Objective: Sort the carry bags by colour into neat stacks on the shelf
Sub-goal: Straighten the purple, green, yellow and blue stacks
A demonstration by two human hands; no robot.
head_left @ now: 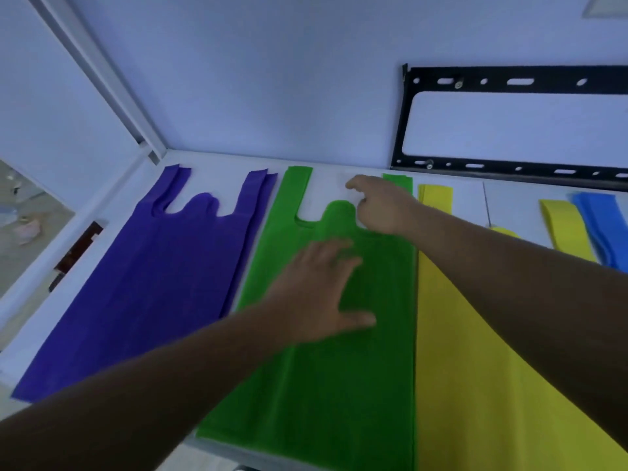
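Head view, from the left of the frame: a flat purple non-woven vest-style carry bag point(163, 273) lies on the white shelf point(326, 195), handles toward the back wall, just beside its neighbour, so each colour seems to have its own lane. At centre lies a green non-woven carry bag point(339, 385), facing the same way. The left hand point(319, 290) lies on its body with fingers straight and spread, gripping nothing. It is blurred, and is probably flattening the fabric or pinning it in place. Further up, the right hand point(380, 205) sits with curled fingers over this bag's right handle. Whether it pinches the strap or only nudges it square, I cannot tell. Next comes a yellow non-woven carry bag point(475, 368), its edge touching the green one, then a blue non-woven carry bag point(601, 219) at the right edge. A black slotted metal wall bracket point(509, 81) hangs at upper right. No brand, label or writing can be read anywhere.
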